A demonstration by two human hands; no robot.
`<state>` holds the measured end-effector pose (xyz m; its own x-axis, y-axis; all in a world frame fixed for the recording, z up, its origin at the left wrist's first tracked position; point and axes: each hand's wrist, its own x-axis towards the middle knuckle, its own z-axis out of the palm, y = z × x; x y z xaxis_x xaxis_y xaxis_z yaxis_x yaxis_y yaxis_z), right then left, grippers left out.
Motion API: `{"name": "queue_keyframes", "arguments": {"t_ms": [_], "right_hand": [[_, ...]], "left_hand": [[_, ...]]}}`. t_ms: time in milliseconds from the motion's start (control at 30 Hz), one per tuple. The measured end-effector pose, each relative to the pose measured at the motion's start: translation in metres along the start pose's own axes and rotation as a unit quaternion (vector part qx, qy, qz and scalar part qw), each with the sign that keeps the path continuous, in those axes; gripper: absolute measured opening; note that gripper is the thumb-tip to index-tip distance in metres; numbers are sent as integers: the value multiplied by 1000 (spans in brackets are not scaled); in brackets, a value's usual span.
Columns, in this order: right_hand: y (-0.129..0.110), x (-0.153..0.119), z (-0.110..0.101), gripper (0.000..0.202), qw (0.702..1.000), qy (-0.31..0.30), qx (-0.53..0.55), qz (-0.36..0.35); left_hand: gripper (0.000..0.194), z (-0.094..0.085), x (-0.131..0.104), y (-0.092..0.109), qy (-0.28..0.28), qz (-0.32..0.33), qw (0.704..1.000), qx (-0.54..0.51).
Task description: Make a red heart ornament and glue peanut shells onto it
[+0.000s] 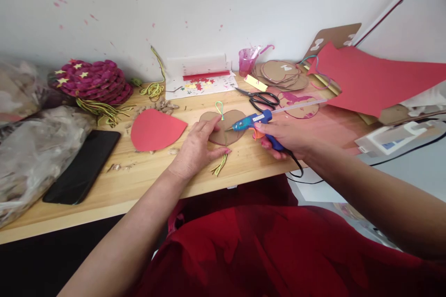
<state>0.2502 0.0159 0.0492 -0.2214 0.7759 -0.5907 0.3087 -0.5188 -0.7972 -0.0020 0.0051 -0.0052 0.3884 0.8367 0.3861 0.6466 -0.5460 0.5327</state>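
My right hand (pixel 291 137) grips a blue hot-glue gun (pixel 253 122) with an orange trigger; its nozzle points left at a brown cardboard heart (pixel 232 123) lying on the wooden table (pixel 146 171). My left hand (pixel 198 146) presses flat on the heart's left part, fingers spread. A green and yellow cord runs under the heart, with a loop (pixel 219 109) at its top and loose ends (pixel 219 165) below. A red paper teardrop shape (pixel 155 130) lies just left of my left hand.
A black phone (pixel 83 164) and plastic bags (pixel 31 158) lie at the left. Purple shell hearts (pixel 92 81) are stacked at the back left. Scissors (pixel 261 98), cardboard discs (pixel 280 74), a pink cup (pixel 246 61) and red paper (pixel 372 79) lie at the back right.
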Motion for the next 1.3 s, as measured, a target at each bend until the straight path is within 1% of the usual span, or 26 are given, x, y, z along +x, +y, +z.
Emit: {"name": "queue_keyframes", "arguments": {"t_ms": [167,300,400,467,533,600,767,900,1033,1100,1233,1300], "right_hand": [[8,-15,-2,38,999,-28,17,35],[7,-11,2,34,999,-24,19,30],[2,-1,5,32,1000,-7,-1,5],[-3,6,7,31,1000,19,-10,-5],[-8,11,8,30,999,48,-4,-10],[-11,11,8,29,998,60,6,-17],[-7,0,4,26,999,26,-16,-14],[-7,3,5,29,999,40,-34,-14],[-12,16,9,29,997,57,-25,-45],[-14,16,10,27,997,59,-7,-58],[-13,2,6,23,999,21,-19,-30],[-9,-6,4,26,999,11,-33,-16]], "left_hand": [[85,0,1,0,5,-2,1000,-3],[85,0,1,0,1,-2,1000,-4],[85,1,1,-1,1,0,1000,-1],[85,1,1,-1,1,3,1000,3],[85,1,1,-1,3,3,1000,6],[85,0,1,-1,4,2,1000,5],[85,-1,1,0,-1,-4,1000,-2],[84,0,1,0,-1,2,1000,3],[84,0,1,-1,1,8,1000,8],[84,0,1,-2,3,8,1000,7],[83,0,1,-1,-2,1,1000,2],[83,0,1,0,-5,-4,1000,3]]}}
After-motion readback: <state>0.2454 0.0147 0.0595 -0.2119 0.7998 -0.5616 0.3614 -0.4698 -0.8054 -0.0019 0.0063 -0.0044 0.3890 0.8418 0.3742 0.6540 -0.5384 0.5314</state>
